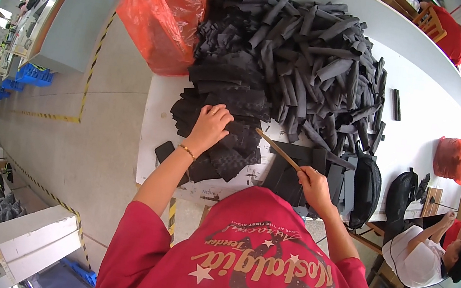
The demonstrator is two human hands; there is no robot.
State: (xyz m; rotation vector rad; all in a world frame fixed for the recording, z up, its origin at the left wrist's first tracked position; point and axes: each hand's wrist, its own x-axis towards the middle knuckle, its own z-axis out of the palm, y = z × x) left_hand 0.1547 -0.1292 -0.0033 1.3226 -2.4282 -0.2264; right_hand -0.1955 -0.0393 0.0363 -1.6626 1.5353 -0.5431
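My left hand (209, 129) rests on the layered black fabric pieces (237, 136), its fingers slightly apart and bent over them. Between its fingers I see nothing gripped. My right hand (314, 186) is closed around one end of a slim wooden stick (280, 150). The stick slants up and left, its tip beside the right edge of the layered pieces. Flat dark panels (288, 167) lie under and beside the stick. Beyond both hands spreads a large heap of rolled black strips (325, 69).
An orange-red plastic bag (168, 21) sits at the table's far left corner. A phone-like black object (164, 151) lies near the left edge. Black bags (366, 185) stand on the right. A person in white (416, 255) works at the right, and a red bundle (454, 159) lies farther along.
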